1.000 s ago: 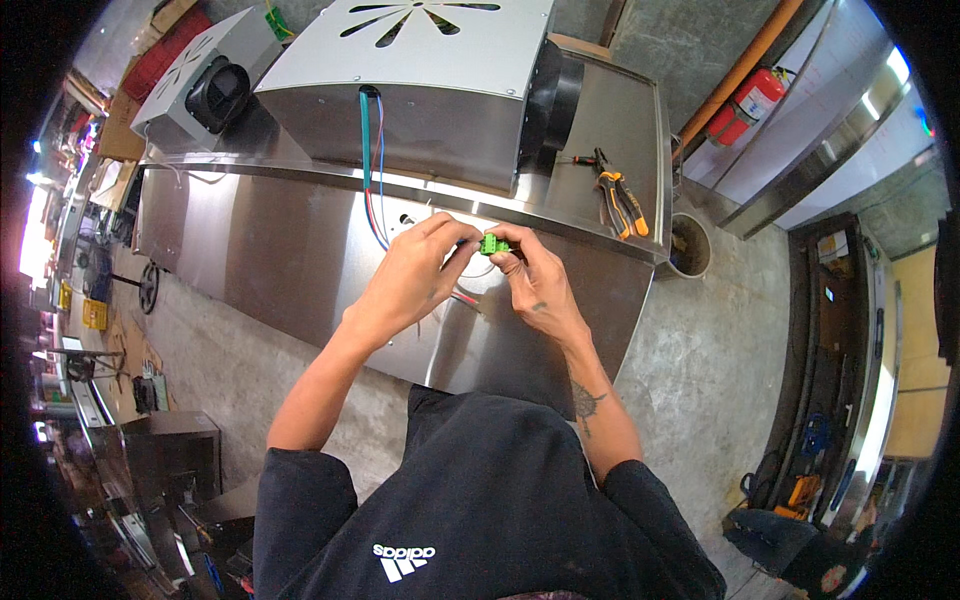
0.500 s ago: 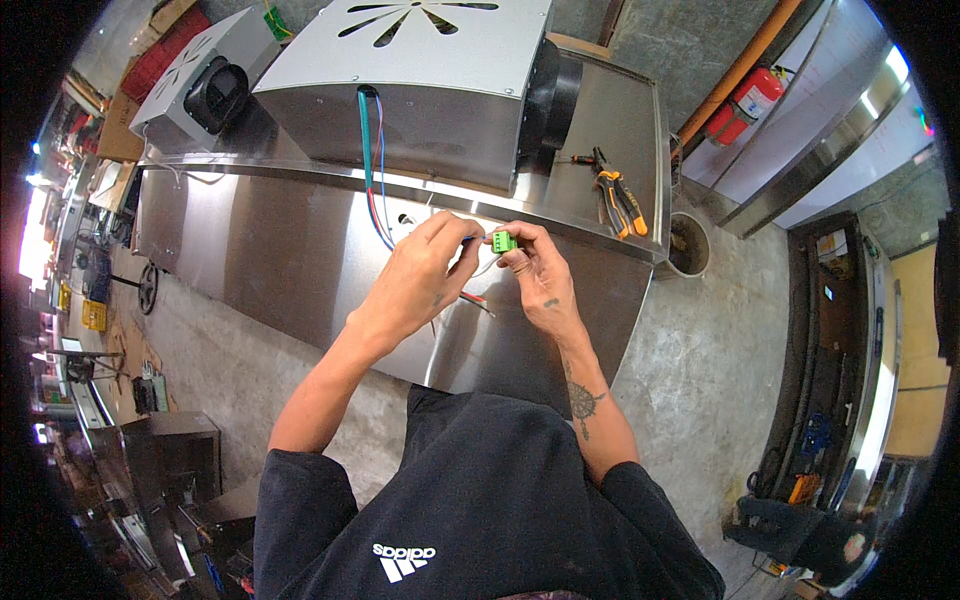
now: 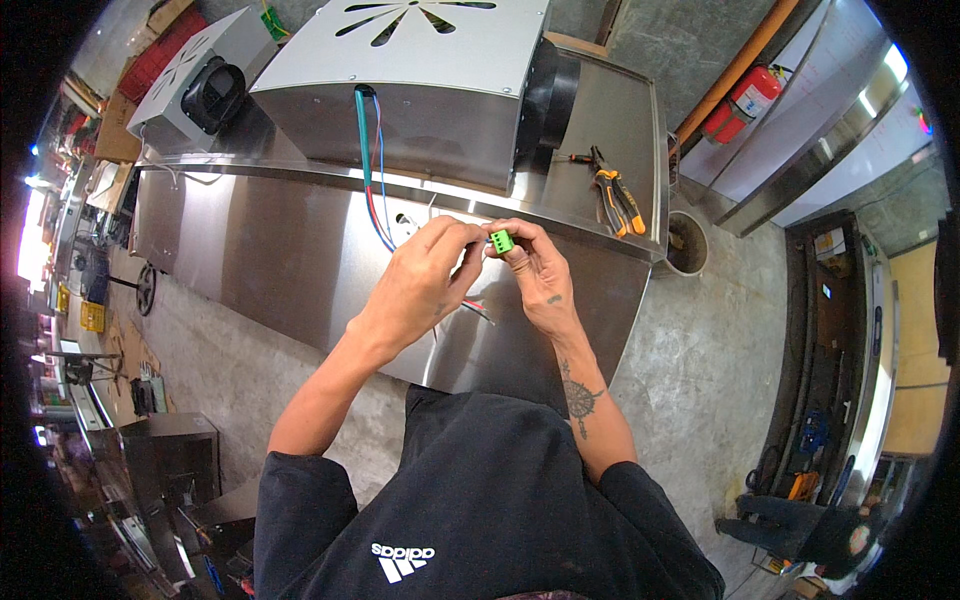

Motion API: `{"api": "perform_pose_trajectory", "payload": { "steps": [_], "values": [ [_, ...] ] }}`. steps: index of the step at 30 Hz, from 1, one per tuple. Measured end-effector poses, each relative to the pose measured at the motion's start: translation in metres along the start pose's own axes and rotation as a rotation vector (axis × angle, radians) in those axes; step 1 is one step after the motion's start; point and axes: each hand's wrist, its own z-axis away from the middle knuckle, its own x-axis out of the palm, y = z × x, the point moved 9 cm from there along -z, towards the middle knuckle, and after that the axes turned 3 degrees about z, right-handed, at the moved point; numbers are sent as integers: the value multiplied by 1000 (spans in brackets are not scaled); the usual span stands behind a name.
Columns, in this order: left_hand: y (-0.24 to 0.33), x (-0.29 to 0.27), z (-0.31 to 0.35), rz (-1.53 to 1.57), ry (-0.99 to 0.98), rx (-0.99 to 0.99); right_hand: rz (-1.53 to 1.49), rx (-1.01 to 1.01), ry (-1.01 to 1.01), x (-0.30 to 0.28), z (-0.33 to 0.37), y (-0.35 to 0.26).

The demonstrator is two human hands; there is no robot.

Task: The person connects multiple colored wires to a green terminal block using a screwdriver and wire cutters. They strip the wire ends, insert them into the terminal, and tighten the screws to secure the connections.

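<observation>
Between the thumb and fingers of my right hand is a small green terminal block, its row of openings facing up. Close against its left side, my left hand pinches a thin blue wire, whose end is mostly hidden by the fingers. A teal sleeve comes out of a hole in the metal housing, and red and blue wires run from it down behind my left hand. Several loose wire ends, red and dark, stick out below that hand.
Pliers with orange-and-black handles lie on the steel table, right of the housing. A smaller vented box stands at the far left. Beyond the table's right end are a round bin and a red fire extinguisher.
The green terminal block has tilted in my right hand, so its openings turn more upward. Both hands stay close together in nearly the same place.
</observation>
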Motion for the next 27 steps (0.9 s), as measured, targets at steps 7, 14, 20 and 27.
{"api": "perform_pose_trajectory", "payload": {
  "steps": [7, 14, 20, 27],
  "values": [
    [1, 2, 0, -24, -4, 19, -11, 24, 7, 2, 0, -4],
    [1, 4, 0, -39, -10, 28, 23, 35, 13, 2, 1, -3],
    [3, 6, -1, -77, -42, 19, 69, 42, 22, 1, 3, 0],
    [3, 10, -2, -142, -86, 4, 317, -58, 58, 2, 1, -15]
  ]
}}
